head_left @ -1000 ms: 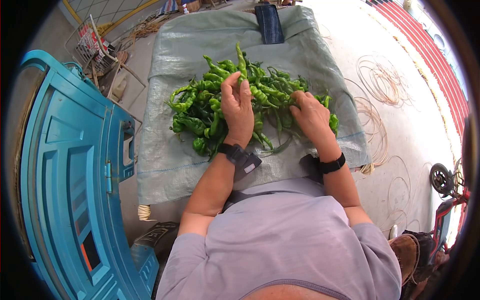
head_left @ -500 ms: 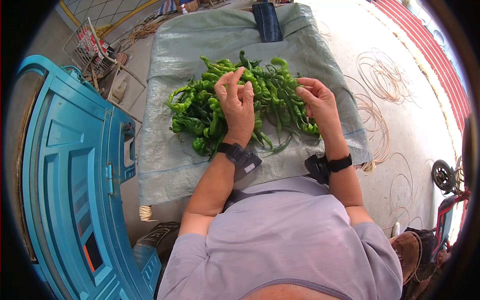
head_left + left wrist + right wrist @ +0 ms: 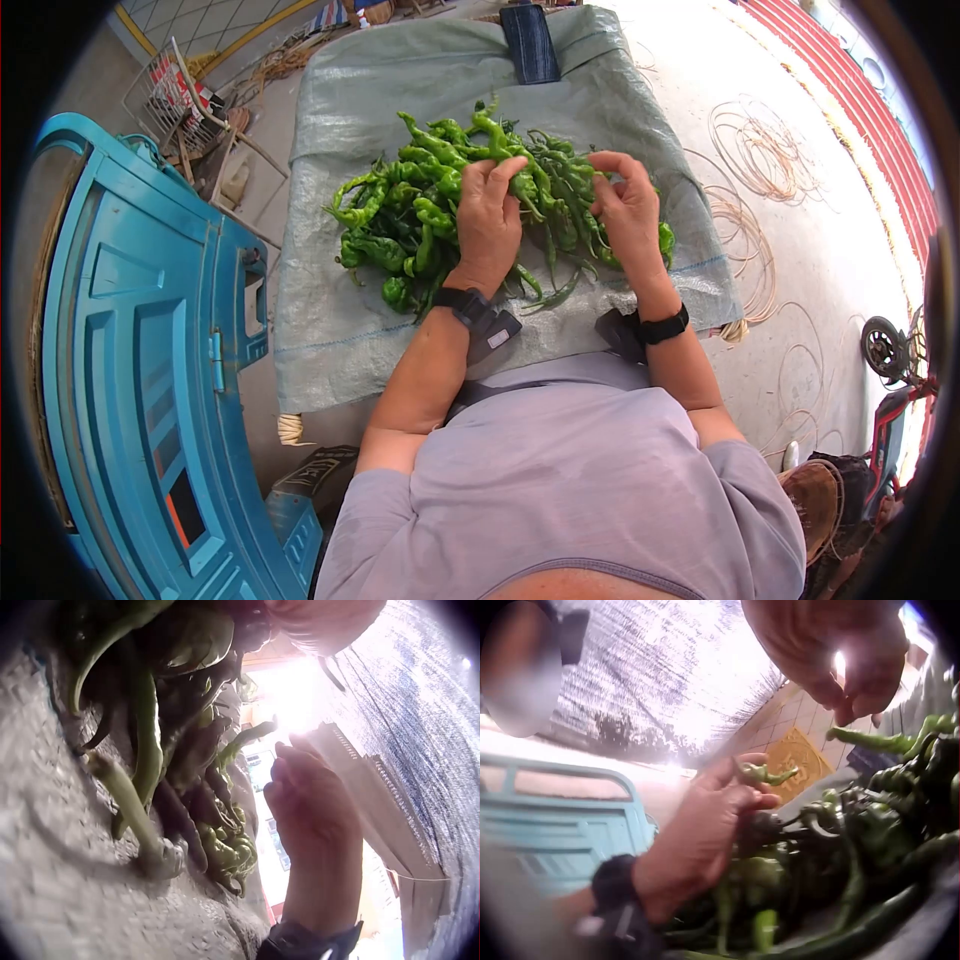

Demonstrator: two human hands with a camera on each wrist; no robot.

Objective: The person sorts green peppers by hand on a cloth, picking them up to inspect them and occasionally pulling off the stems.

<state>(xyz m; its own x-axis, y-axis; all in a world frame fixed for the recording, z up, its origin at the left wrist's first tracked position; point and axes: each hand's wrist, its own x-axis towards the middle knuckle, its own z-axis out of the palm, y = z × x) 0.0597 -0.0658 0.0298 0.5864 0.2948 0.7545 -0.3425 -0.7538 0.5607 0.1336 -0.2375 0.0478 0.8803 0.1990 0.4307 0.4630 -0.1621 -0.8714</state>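
A heap of green chili peppers (image 3: 375, 205) lies on a greenish-grey woven plastic sheet (image 3: 360, 335). My left hand (image 3: 488, 225) is over the middle of the heap, thumb and fingers pinching a pepper (image 3: 490, 130). That small curled pepper (image 3: 769, 775) juts from the fingertips in the right wrist view. My right hand (image 3: 630, 215) is at the heap's right side, fingers bent and thumb close to the index fingertip. A pepper tip (image 3: 847, 736) shows just below its fingertips in the right wrist view; I cannot tell whether they hold anything.
A blue metal panel (image 3: 130, 330) stands close on the left, with a wire basket (image 3: 175, 95) behind it. Folded denim (image 3: 530, 45) lies at the sheet's far edge. Coiled cord (image 3: 765, 155) is on the floor to the right, beyond the sheet.
The right hand lifted a pepper from the heap's right side, then came back inward and lower. The left hand has shifted slightly right, its fingers now closed together around a pepper.
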